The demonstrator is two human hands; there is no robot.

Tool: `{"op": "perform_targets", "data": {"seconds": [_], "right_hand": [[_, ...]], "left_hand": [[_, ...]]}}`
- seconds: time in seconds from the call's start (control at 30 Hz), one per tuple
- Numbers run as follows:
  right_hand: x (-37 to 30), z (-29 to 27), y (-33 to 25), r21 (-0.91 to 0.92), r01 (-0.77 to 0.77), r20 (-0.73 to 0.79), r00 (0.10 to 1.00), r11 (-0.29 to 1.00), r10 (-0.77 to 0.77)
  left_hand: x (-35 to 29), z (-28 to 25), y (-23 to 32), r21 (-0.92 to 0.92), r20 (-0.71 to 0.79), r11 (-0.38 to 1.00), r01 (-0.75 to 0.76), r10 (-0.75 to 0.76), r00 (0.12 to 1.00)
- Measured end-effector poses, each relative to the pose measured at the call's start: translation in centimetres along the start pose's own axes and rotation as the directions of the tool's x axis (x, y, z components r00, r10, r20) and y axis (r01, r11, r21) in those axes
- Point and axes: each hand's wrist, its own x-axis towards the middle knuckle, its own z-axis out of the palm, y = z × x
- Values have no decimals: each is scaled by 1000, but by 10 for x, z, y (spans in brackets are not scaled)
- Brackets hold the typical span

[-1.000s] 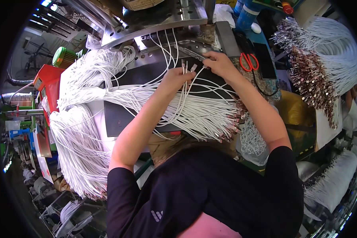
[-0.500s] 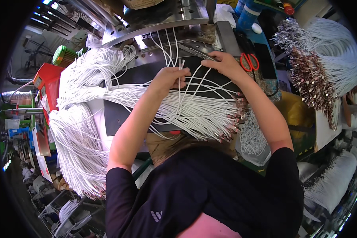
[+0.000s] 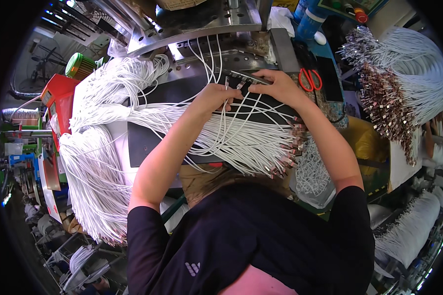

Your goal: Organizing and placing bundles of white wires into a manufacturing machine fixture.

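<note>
My left hand (image 3: 215, 98) pinches white cables (image 3: 223, 120) close to their metal-tipped ends, at the near edge of a dark slotted metal bar (image 3: 242, 75). Gripping the right end of that bar is my right hand (image 3: 279, 88), whose thumb lies by a cable end. Small metal ends show along the bar between both hands; how they sit in it is too small to tell. Below my hands a thick bundle of white cables (image 3: 216, 132) lies across a black board (image 3: 142, 142), its coppery connector ends (image 3: 293, 147) fanned to the right.
Beyond my hands stands a perforated metal machine frame (image 3: 202, 29), with a few cables hanging from it. White cable heaps (image 3: 93, 182) lie left. On the right are red-handled scissors (image 3: 310, 79), a clear bag of white scraps (image 3: 312, 177) and a hanging cable bunch (image 3: 403, 73).
The metal bar, in my right hand, has turned and come nearer, so its slotted face shows. My left hand has moved slightly right, bringing the cable ends against it.
</note>
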Motion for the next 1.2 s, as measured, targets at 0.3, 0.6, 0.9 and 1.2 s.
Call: {"op": "perform_targets", "data": {"seconds": [0.3,0.6,0.9,1.2], "right_hand": [[-5,1,-6,-277,-28,-141,990,961,-11],[-3,-5,6,-17,-24,17,1000,1000,24],[-5,-6,7,-64,12,35,999,998,-10],[5,-3,2,-618,198,-125,931,761,-343]], "left_hand": [[-5,10,-5,-226,-148,973,-42,8,989],[-3,1,9,-129,-42,988,86,-92,995],[-2,6,9,-141,-21,987,78,-82,996],[-33,11,46,861,-234,509,-11,414,879]]}}
